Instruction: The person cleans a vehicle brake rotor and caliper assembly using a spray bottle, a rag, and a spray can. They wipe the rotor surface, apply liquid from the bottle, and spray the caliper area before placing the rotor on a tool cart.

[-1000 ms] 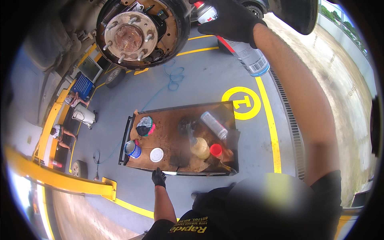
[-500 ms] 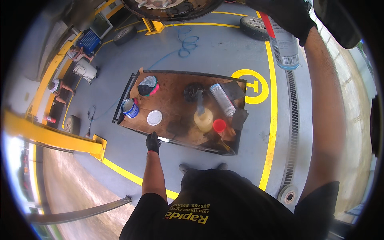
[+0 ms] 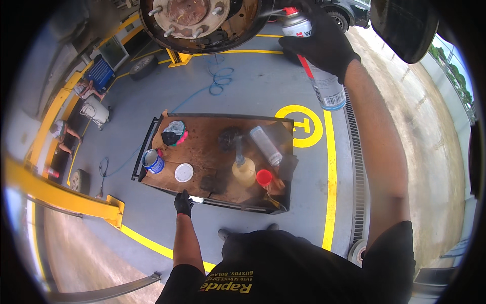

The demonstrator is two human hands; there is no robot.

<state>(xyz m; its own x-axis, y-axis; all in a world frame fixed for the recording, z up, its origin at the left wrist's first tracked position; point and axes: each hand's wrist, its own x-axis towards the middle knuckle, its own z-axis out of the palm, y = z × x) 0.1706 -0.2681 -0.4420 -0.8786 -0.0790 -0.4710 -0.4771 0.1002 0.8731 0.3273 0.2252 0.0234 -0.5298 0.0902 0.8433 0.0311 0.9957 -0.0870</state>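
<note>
Spray can (image 3: pixel 328 90) is leaning, its red top (image 3: pixel 290 10) sitting near the brake assembly (image 3: pixel 192 14) | black-gloved right hand (image 3: pixel 326 43) is clasping the can's body | left hand (image 3: pixel 184 203) is lying at the cart's (image 3: pixel 202 144) near edge, cannot tell whether it is gripping | white lid (image 3: pixel 184 173) and blue tin (image 3: pixel 153 161) are sitting on the cart

A car repair workshop; a bare wheel hub (image 3: pixel 190 12) with exposed studs shows at the top; a yellow lift beam (image 3: pixel 66 196) reaches in at the left; loose wheels (image 3: pixel 144 67) rest on the grey floor (image 3: pixel 136 109), lined in yellow; a blue hose (image 3: pixel 216 95) coils there; a blue tool chest (image 3: pixel 99 75) stands farther back.
</note>
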